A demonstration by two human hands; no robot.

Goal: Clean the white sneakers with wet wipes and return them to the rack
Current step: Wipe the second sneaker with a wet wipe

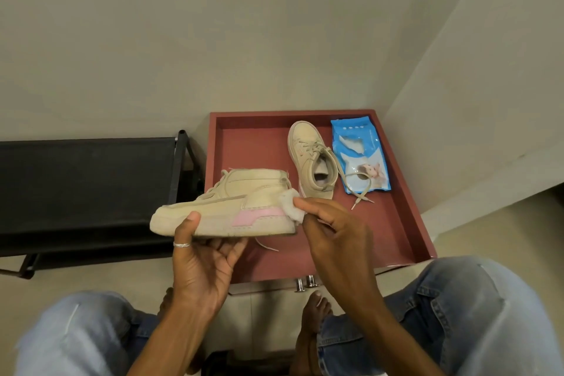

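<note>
While left hand [201, 256] grips one sneaker [225, 207] by the sole and right hand [332, 232] pinches a wet wipe [291, 207] against its heel, red tray [274, 115] holds second sneaker [311, 159], lace [363, 194] lying over blue wipes pack [360, 143]; black rack [88, 180] to left, beige wall [213, 24] behind

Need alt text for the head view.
A person's left hand holds a white sneaker while the right hand holds a wet wipe against its heel. The second sneaker and a blue wipes pack lie on a red tray, beside a black rack.

Left hand [201, 262], right hand [332, 232]: curled grips.
</note>
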